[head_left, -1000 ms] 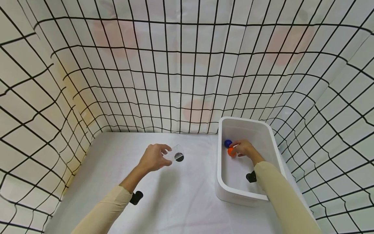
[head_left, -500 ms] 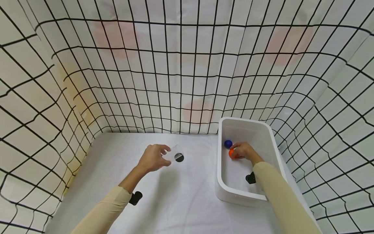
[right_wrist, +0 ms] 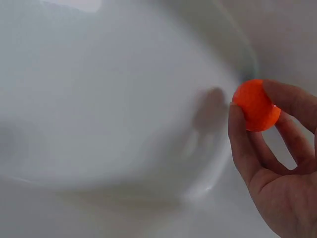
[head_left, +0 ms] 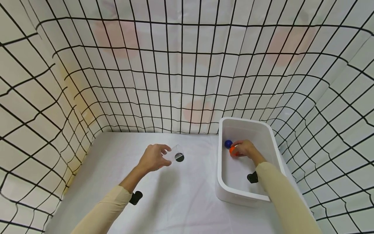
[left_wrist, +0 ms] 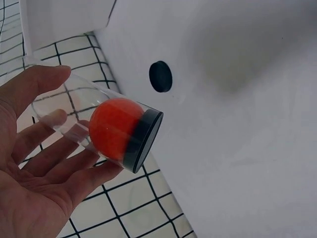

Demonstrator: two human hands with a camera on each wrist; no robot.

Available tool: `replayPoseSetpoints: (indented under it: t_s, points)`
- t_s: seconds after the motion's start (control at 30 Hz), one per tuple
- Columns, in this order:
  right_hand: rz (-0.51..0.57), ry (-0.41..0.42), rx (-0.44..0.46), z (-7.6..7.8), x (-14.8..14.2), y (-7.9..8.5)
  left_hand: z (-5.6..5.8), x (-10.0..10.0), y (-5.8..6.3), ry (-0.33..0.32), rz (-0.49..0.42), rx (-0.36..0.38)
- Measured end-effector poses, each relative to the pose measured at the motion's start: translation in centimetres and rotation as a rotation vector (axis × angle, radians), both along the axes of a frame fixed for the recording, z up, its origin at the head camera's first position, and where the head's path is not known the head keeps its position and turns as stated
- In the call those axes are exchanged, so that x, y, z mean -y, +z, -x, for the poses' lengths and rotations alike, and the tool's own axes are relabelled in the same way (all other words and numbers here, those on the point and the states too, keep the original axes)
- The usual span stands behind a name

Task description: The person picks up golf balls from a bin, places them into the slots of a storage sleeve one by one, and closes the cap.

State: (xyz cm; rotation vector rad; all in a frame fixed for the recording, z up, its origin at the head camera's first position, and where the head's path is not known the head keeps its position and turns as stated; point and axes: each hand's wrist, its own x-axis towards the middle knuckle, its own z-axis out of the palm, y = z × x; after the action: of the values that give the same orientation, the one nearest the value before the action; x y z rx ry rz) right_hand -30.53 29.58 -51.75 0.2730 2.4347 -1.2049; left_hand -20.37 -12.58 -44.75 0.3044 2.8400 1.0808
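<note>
My left hand (head_left: 155, 158) grips a clear plastic tube (left_wrist: 74, 94) above the table, fingers and thumb curled round its sides. At the tube's dark-capped end sits an orange ball (left_wrist: 113, 128), seen through the wall. On the right, my right hand (head_left: 244, 149) reaches into a white bin (head_left: 219, 162) and pinches another orange ball (right_wrist: 255, 105) between thumb and fingers. Their shadow falls on the bin's inside in the right wrist view. A blue ball (head_left: 228, 144) lies against the bin's left wall, just beyond the pinched ball.
A black disc (left_wrist: 161, 77) lies on the white cloth-covered table (head_left: 187, 201), near the tube. Black netting (head_left: 181, 76) surrounds the back and both sides, with a pale sheet behind it. The bin's raised rim runs under the right forearm. Each wrist carries a small black device.
The right fingers have come round the orange ball in the bin, and hand and ball have shifted slightly right. The left hand and tube have stayed almost still.
</note>
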Motion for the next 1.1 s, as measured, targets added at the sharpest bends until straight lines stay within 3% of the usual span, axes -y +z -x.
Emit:
replayPoseSetpoints:
  t_s: [0.2, 0.37, 0.57, 0.73, 0.87, 1.1]
  points:
    - [0.008, 0.038, -0.095, -0.5, 0.0, 2.6, 0.0, 0.0, 0.0, -0.003, -0.003, 0.002]
    - [0.052, 0.057, -0.167, -0.8, 0.7, 5.8, 0.0, -0.2, 0.0, 0.003, -0.008, 0.004]
    - [0.111, 0.116, -0.244, -1.6, 2.0, 9.9, 0.2, -0.7, 0.5, -0.022, -0.015, -0.007]
    - [0.092, 0.153, -0.295, -2.7, 4.0, 12.7, 0.5, -1.2, 1.1, -0.041, -0.003, -0.030]
    - [0.078, 0.187, -0.329, -3.5, 6.0, 14.2, 0.7, -1.7, 1.6, -0.046, 0.020, -0.050]
    - [0.052, 0.265, -0.368, -4.7, 9.2, 15.1, 0.7, -2.4, 2.1, -0.054, 0.015, -0.064]
